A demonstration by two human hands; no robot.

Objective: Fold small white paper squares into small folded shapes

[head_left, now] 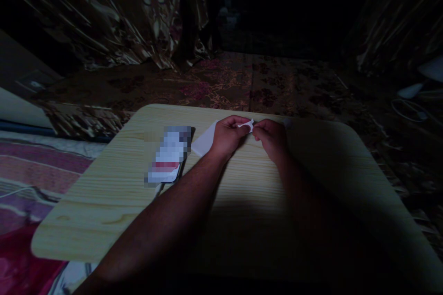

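Near the far edge of the table, my left hand [231,134] pinches a small white piece of paper [246,125] between thumb and fingers. My right hand [272,136] meets it from the other side, its fingers closed at the paper's right edge. The paper looks folded or crumpled, though dim light hides its detail. A flat white rectangular thing [205,140] lies partly under my left hand; I cannot tell if it is a pad or a box. Left of it rests a phone [169,154] with a lit, blurred-out screen.
Both hands are over a light wooden table [114,184] with rounded corners. A small pale lump [287,123] sits just past my right hand. Beyond stands a ledge with patterned cloth [214,83], below shiny curtains [148,14]. Striped bedding [31,166] lies at left; a white cable [408,109] at right.
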